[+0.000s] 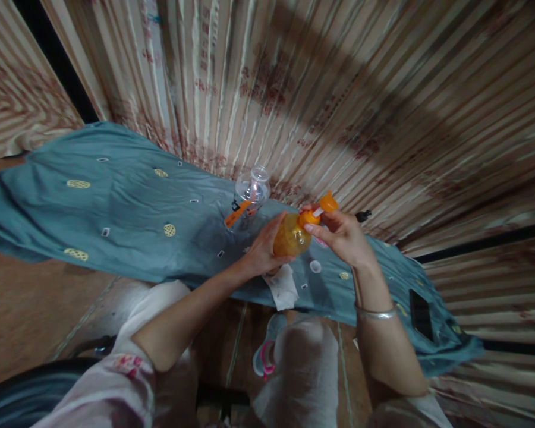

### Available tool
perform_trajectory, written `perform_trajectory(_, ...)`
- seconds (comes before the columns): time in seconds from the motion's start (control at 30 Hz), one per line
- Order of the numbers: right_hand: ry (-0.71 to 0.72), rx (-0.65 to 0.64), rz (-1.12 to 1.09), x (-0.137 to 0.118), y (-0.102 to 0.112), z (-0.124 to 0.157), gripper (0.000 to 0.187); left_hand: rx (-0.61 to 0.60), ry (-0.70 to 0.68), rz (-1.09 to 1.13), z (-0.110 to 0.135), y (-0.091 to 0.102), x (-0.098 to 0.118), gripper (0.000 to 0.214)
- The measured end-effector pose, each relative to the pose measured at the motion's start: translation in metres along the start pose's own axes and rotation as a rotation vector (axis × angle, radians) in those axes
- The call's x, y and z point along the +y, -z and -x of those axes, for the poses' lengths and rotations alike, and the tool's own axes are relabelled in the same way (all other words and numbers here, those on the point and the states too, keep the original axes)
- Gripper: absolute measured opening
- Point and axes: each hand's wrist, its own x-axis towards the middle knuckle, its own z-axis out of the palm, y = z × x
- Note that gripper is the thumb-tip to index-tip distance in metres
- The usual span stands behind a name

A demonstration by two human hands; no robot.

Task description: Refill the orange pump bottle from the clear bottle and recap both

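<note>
A pump bottle (291,236) of clear plastic with yellow liquid in it is held tilted above the cloth-covered table. My left hand (266,244) is wrapped round its body. At its neck, my right hand (339,233) has its fingers closed on the orange pump top (311,218), whose spout head stands out past the fingers. Behind the bottle stands an uncapped clear plastic bottle (252,189) with an orange label; whether anything is in it I cannot tell. Under my left hand lies a white tissue (284,288) at the table's front edge.
A teal patterned cloth (129,202) covers the narrow table. A small white disc (315,266) lies near my right hand, and a dark phone (421,314) rests at the right end. Pleated curtains (267,77) hang right behind the table.
</note>
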Motion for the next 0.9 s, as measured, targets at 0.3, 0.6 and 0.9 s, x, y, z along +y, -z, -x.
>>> perform_trajectory(0.3, 0.05, 0.271, 0.378, -0.002, -0.014, 0.006, 0.044, 0.008, 0.011, 0.001, 0.0, -0.001, 0.0, 0.109)
perform_trajectory(0.6, -0.015, 0.34, 0.338, 0.005, -0.022, 0.008, 0.052, -0.004, 0.035, -0.003, 0.0, 0.0, 0.0, 0.111)
perform_trajectory(0.9, 0.01, 0.145, -0.071, 0.015, -0.025, 0.019, 0.05, -0.003, 0.013, -0.008, 0.0, 0.001, 0.001, 0.109)
